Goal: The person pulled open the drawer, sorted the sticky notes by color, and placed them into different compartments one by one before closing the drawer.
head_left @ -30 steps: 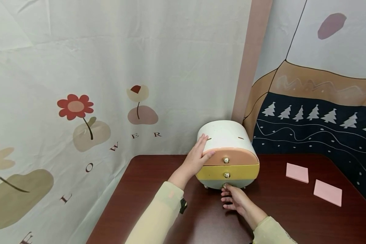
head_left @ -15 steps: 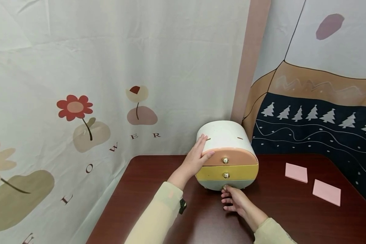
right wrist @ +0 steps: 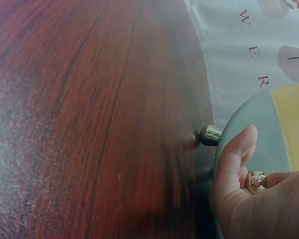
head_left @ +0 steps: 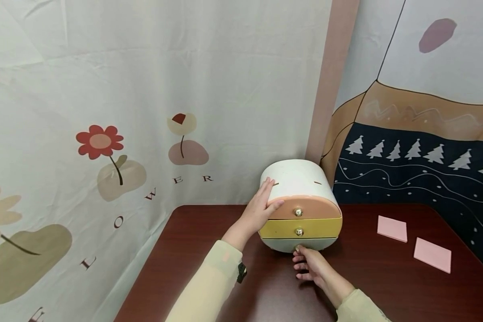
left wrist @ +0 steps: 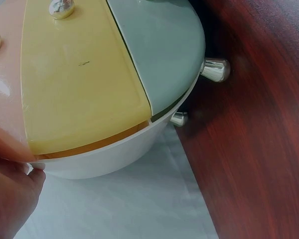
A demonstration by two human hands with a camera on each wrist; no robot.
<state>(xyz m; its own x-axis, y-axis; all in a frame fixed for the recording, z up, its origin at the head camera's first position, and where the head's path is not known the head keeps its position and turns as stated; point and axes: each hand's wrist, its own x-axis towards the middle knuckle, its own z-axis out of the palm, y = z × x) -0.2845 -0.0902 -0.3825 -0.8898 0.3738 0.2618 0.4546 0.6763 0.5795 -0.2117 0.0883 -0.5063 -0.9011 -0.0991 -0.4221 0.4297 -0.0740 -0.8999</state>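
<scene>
A small rounded white drawer cabinet [head_left: 294, 174] stands on the table with a peach drawer [head_left: 319, 208] on top, a yellow drawer [head_left: 279, 229] in the middle and a pale green drawer [left wrist: 162, 50] at the bottom. My left hand [head_left: 257, 210] rests along the cabinet's upper left side, fingers straight, thumb over the peach front. Thumb and finger of my right hand [head_left: 314, 264] pinch the gold knob [right wrist: 258, 180] of the green drawer, the other fingers spread below it. That drawer juts slightly forward; a dark gap shows along its edge in the left wrist view.
Two pink square pads, a nearer one [head_left: 432, 255] and a farther one [head_left: 392, 228], lie on the dark red table [head_left: 209, 237] right of the cabinet. Short metal feet [left wrist: 217, 69] hold the cabinet up. A printed cloth [head_left: 233, 103] hangs behind.
The green bottom drawer has come out slightly toward me, with my right hand moving back along with it. My left hand has stayed on the cabinet's side.
</scene>
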